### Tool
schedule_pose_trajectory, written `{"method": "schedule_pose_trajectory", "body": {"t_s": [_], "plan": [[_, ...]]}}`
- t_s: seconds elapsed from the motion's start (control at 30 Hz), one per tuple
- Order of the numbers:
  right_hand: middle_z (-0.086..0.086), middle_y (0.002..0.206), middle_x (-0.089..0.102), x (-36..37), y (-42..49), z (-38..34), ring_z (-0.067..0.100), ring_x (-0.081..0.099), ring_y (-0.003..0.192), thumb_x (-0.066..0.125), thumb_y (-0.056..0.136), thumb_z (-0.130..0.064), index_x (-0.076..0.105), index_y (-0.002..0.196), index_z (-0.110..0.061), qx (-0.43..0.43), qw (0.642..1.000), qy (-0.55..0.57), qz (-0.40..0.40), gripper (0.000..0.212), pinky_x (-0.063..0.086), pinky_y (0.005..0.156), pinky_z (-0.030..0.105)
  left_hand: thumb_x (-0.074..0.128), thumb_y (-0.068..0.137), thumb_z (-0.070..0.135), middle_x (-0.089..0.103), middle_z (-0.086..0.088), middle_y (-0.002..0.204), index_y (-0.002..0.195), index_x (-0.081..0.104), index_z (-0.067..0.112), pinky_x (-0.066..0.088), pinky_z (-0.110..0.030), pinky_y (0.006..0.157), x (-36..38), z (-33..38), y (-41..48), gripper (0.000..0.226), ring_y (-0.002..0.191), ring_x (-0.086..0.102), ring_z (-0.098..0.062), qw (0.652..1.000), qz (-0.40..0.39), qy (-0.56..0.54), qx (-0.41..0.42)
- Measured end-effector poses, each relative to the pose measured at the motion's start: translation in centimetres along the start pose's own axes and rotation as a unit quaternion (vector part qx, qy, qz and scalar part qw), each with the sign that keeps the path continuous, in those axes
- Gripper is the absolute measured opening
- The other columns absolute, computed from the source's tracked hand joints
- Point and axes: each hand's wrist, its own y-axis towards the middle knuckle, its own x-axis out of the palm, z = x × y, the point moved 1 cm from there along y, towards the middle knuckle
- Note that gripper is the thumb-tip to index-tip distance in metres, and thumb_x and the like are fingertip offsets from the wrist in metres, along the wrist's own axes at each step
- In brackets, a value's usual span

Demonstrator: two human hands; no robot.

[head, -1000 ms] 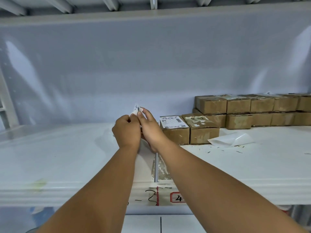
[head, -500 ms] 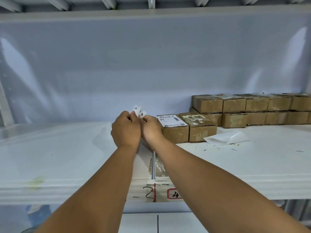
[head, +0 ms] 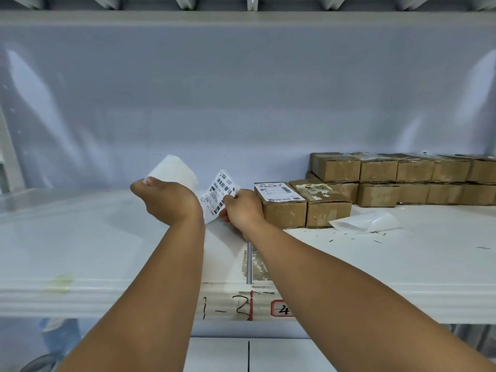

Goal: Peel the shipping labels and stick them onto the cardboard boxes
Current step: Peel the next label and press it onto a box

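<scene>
Okay, your right hand point(head: 243, 208) pinches the shipping label point(head: 218, 193) at its edge and your left hand point(head: 169, 202) grips the backing sheet point(head: 171, 167), just beside the cardboard boxes point(head: 326, 208). The label looks thin, floppy and sticky, so hold only the margin or it'll likely curl.

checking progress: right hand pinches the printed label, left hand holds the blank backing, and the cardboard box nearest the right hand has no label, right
Not quite: the head view shows a shipping label on top of that cardboard box. The rest holds: right hand pinches the printed label, left hand holds the blank backing.
</scene>
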Motion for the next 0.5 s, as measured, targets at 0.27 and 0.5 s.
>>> {"method": "schedule_pose_trajectory", "body": {"t_s": [0.27,0.5], "plan": [[0.01,0.081,0.07,-0.4,-0.2,-0.2,0.011,0.055,0.041,0.043,0.09,-0.004,0.059,0.072,-0.011,0.019,0.995,0.101,-0.003,0.026,0.041,0.041,0.016,0.025,0.097,0.008,0.049,-0.003,0.097,0.118,0.037,0.005,0.027,-0.019,0.057,-0.3,1.1,-1.7,0.024,0.079,0.047,-0.025,0.982,-0.069,0.005,0.176],[0.013,0.103,0.068,-0.3,-0.8,-1.4,0.022,0.059,0.057,0.053,0.085,-0.017,0.043,0.138,-0.026,0.022,0.981,0.192,-0.023,0.055,0.051,0.057,0.031,0.03,0.098,0.007,0.054,-0.006,0.098,0.116,0.041,0.008,0.027,-0.025,0.061,-0.1,0.4,-2.9,0.021,0.079,0.047,-0.024,0.916,-0.212,0.143,0.309]]}}
